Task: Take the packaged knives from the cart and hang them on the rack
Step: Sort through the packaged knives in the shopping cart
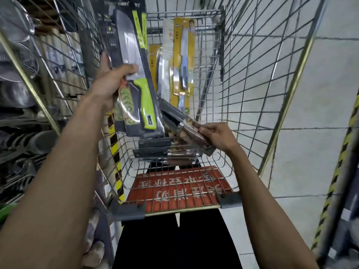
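Note:
My left hand (111,78) grips a black blister pack holding a knife with a lime-green handle (136,74), raised upright above the left side of the wire cart (242,84). My right hand (215,135) pinches the end of a packaged knife with a dark reddish-brown handle (186,131) lying tilted inside the cart. Under it lie more dark knife packs (165,152). Yellow-carded knives (183,57) lean upright against the cart's far wall. The hanging rack cannot be made out for certain.
A red sign with white characters (178,187) is fixed to the cart's folding seat near me. Shelves with metal pots and strainers (17,74) stand at the left. Pale tiled floor (320,94) lies to the right, with a yellow-black striped edge (334,171).

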